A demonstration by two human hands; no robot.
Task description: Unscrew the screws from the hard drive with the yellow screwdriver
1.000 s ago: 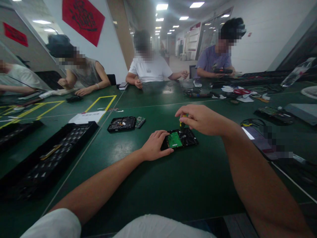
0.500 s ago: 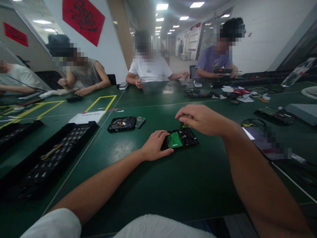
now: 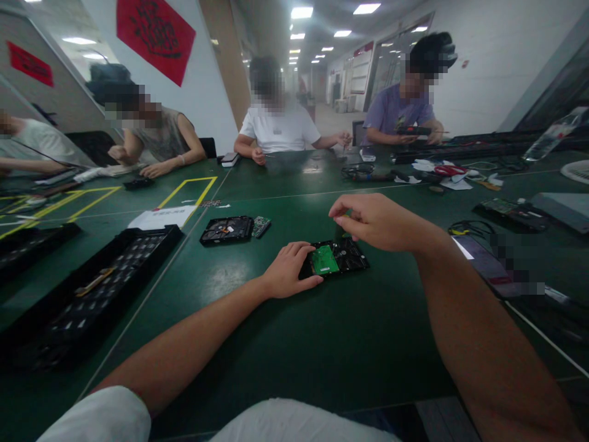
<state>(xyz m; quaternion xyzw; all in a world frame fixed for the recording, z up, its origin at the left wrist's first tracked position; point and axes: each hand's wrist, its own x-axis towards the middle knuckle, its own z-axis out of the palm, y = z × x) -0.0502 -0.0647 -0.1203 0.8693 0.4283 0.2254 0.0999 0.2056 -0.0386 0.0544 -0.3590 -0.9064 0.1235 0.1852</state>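
A black hard drive (image 3: pixel 343 256) with a green circuit board (image 3: pixel 324 259) lies on the green table in front of me. My left hand (image 3: pixel 289 269) grips its left end, fingers curled over the edge. My right hand (image 3: pixel 375 221) hovers just above the drive's far side, fingers pinched on a small yellow-handled screwdriver that is almost wholly hidden by them. Its tip points down toward the drive.
A second black drive (image 3: pixel 227 229) with a loose green board (image 3: pixel 261 226) lies to the left. A long black tray (image 3: pixel 87 291) runs along the left. Cables, tools and boards (image 3: pixel 510 212) sit at the right. Three people work at the far side of the table (image 3: pixel 294 344).
My right hand has twisted slightly and shifted a little to the right, so less of the yellow handle shows. My left hand and the drive have stayed put.
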